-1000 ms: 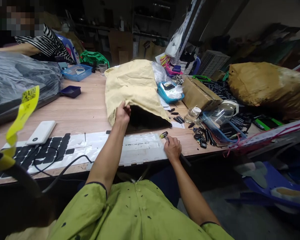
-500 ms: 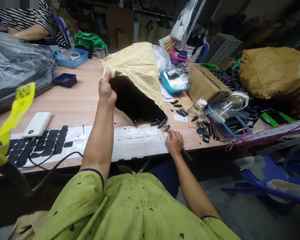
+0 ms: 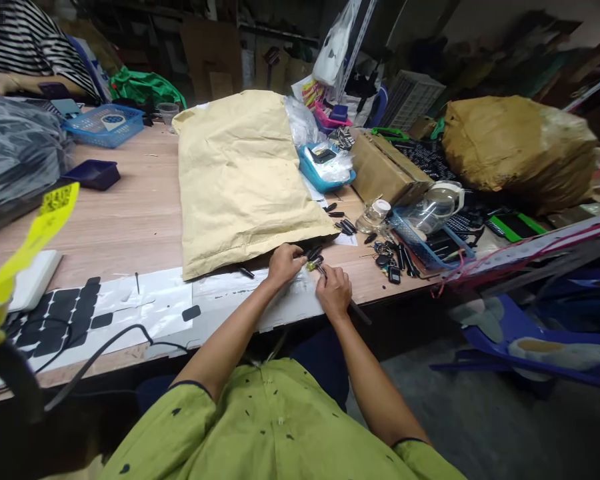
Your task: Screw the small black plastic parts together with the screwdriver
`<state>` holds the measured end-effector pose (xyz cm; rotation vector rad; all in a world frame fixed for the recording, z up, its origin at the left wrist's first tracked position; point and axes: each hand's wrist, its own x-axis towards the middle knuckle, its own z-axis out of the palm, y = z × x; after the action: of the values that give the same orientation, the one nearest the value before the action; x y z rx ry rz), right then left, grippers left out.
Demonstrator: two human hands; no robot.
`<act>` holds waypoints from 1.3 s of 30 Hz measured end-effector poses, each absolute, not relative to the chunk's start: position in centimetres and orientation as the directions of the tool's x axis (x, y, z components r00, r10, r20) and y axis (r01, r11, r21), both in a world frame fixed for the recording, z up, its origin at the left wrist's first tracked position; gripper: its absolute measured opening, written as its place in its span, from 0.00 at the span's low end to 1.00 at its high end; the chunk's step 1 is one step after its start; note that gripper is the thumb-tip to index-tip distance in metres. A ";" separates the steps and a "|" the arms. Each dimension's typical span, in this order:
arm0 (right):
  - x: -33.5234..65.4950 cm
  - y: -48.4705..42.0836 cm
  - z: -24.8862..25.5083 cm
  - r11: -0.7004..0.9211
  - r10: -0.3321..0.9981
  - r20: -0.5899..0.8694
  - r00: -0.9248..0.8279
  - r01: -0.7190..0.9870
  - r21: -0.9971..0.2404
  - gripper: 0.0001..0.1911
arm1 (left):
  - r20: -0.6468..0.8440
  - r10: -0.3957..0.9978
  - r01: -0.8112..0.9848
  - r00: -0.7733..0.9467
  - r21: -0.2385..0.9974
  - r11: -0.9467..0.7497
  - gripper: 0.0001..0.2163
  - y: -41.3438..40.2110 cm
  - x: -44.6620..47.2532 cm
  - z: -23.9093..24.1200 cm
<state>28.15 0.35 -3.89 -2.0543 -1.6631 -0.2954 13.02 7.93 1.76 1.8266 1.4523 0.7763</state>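
Note:
A large tan paper bag [image 3: 250,173] lies on the table, its near edge just beyond my left hand [image 3: 284,265]. My left hand's fingers are bent together beside small black parts [image 3: 314,253]; what they pinch is hidden. My right hand [image 3: 334,290] is closed around a slim tool with a metal shaft [image 3: 322,271]; its dark rod-like handle [image 3: 361,313] sticks out below the palm. A yellowish piece [image 3: 311,265] sits between the two hands, at the tool's front end. Another black part [image 3: 247,273] rests by the bag's edge. Beneath lies a white board [image 3: 280,310].
On the right are a glass jar [image 3: 374,215], keys and black fobs [image 3: 387,257], a blue basket [image 3: 430,247] and a cardboard box [image 3: 387,167]. A purple tray [image 3: 94,175] and black stickers [image 3: 65,313] lie left. A co-worker's striped sleeve [image 3: 35,47] shows behind.
My left hand has let go of the bag's raised edge and come down beside my right hand. The bag's opening has dropped flat onto the table. My right hand still grips the tool.

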 end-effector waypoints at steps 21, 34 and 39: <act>28.0 0.5 -4.1 -0.125 0.862 0.433 0.263 0.939 -0.321 0.16 | 0.031 0.963 0.872 0.266 0.419 -0.254 0.07 2.6 7.4 -0.2; 28.3 -0.6 -2.6 0.011 0.866 0.423 0.266 0.836 -0.548 0.17 | 0.119 0.964 0.675 0.238 0.694 -0.252 0.09 0.4 4.2 -2.4; 24.6 -4.0 -0.8 0.234 0.900 0.420 0.113 0.690 -0.685 0.16 | 0.097 0.965 0.676 0.242 0.697 -0.240 0.07 0.2 4.2 -2.1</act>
<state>24.64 -3.96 -0.85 -1.5121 -1.6316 0.3022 4.23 0.24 -2.07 1.9952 1.4936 0.7211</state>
